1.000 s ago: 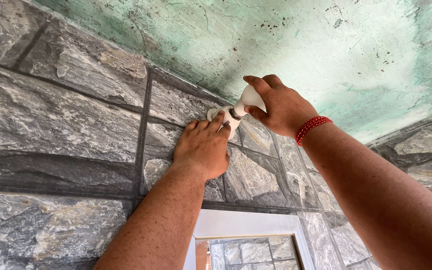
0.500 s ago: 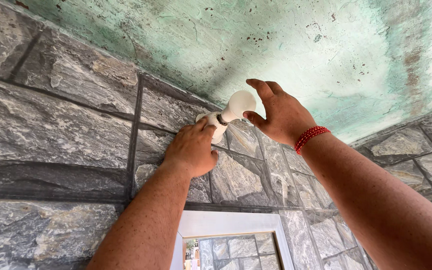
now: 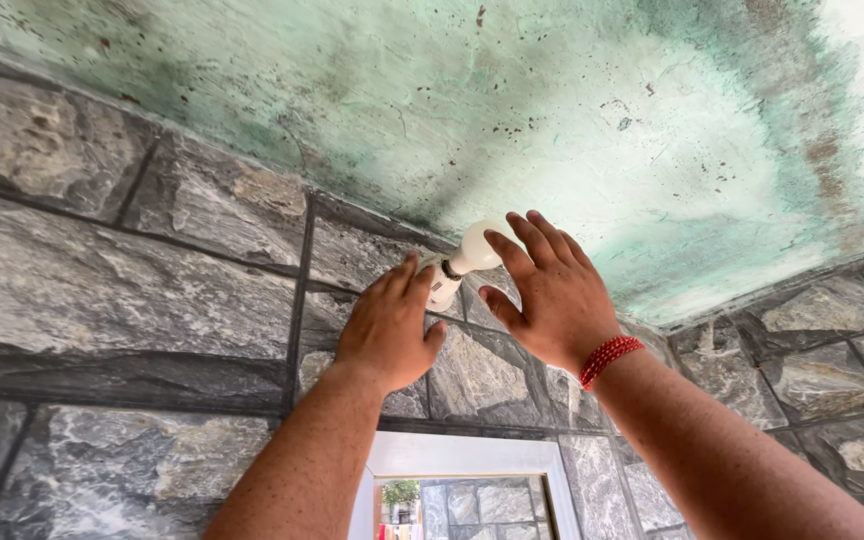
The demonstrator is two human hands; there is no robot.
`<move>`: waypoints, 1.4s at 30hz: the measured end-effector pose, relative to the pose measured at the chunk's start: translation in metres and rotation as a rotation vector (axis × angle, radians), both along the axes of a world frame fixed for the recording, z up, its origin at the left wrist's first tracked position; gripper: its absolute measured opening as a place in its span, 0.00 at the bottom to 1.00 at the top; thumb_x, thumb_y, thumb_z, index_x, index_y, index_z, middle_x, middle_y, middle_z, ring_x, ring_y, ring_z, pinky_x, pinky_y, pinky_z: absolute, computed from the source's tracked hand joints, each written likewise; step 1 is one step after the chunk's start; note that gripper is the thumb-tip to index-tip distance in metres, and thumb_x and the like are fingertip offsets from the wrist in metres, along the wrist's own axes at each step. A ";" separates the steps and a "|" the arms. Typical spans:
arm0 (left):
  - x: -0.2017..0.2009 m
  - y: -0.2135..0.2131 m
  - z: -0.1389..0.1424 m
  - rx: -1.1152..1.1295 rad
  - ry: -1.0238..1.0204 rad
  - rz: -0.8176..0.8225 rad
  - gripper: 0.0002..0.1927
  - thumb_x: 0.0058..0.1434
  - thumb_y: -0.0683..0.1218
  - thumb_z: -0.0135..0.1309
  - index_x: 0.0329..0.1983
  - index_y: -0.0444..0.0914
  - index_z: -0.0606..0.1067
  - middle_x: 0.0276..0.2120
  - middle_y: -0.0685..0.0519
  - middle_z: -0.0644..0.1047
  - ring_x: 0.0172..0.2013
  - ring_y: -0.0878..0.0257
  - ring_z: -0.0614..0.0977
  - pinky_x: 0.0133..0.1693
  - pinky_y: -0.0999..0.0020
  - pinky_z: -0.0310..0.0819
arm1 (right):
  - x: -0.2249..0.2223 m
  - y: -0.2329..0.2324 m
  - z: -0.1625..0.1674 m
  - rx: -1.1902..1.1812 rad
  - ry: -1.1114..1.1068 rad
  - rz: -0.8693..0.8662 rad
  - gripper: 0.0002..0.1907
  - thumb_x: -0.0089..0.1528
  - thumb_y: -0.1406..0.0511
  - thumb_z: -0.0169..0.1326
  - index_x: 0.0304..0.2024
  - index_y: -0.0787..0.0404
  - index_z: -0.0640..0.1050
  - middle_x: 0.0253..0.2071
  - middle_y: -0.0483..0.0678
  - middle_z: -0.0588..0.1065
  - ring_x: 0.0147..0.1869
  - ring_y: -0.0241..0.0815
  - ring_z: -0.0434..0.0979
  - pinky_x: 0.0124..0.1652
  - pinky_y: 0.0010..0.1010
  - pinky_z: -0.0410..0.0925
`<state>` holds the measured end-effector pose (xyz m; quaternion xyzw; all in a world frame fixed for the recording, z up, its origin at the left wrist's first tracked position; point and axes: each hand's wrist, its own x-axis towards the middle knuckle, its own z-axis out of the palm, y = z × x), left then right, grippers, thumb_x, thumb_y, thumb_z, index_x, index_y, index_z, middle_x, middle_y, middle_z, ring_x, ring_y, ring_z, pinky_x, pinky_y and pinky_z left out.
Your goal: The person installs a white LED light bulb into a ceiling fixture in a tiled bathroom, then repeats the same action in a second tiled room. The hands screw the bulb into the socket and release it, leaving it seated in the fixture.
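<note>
At the far left ran the stone wall (image 3: 102,290), rough grey blocks with dark joints, meeting the stained green ceiling (image 3: 572,110) high up. The person's arms were raised toward that corner because the fitting sat just under the ceiling line.

The left hand (image 3: 390,325) lay against the wall with its fingers (image 3: 404,283) pointing up and closing around the white lamp holder (image 3: 441,286), which jutted from the stone at a slant. That grip looked like a bracing one: the palm pressed flat on the stone and the fingertips steadied the holder so it would not shift. How firmly the fingers clasped it could not be told, since the back of the hand hid the contact.

Seated in the holder, the white bulb (image 3: 475,250) angled up and to the right toward the ceiling, its base hidden at the holder's mouth.

Just right of it, the right hand (image 3: 550,295) was spread open, fingers fanned and thumb (image 3: 497,305) apart, cupping beside the bulb with the fingertips near or lightly on the glass but not clamped around it. A red beaded bracelet (image 3: 609,360) circled that wrist.

Below the hands, the top of a white frame (image 3: 462,458) showed, with more stonework visible through it.
</note>
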<state>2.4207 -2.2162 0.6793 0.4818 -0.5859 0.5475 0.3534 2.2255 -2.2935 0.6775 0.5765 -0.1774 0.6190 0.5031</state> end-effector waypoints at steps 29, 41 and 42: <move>0.025 0.230 -0.093 -0.211 0.233 0.630 0.39 0.65 0.49 0.50 0.77 0.36 0.51 0.67 0.49 0.64 0.73 0.53 0.53 0.74 0.48 0.35 | 0.133 0.155 -0.074 -0.098 0.147 0.781 0.35 0.68 0.48 0.44 0.72 0.57 0.62 0.73 0.53 0.62 0.80 0.55 0.51 0.72 0.52 0.46; 0.126 0.340 -0.184 -0.333 0.007 0.705 0.32 0.62 0.53 0.50 0.67 0.35 0.63 0.70 0.42 0.64 0.72 0.47 0.56 0.70 0.43 0.37 | 0.245 0.279 -0.167 0.070 0.270 1.068 0.30 0.66 0.53 0.48 0.69 0.56 0.67 0.73 0.54 0.62 0.79 0.57 0.52 0.71 0.53 0.48; 0.133 0.347 -0.193 -0.210 0.144 0.707 0.35 0.62 0.52 0.50 0.69 0.33 0.61 0.70 0.43 0.63 0.71 0.47 0.55 0.69 0.42 0.37 | 0.254 0.286 -0.177 0.091 0.272 1.076 0.30 0.67 0.53 0.48 0.69 0.56 0.68 0.73 0.55 0.62 0.79 0.57 0.52 0.71 0.53 0.48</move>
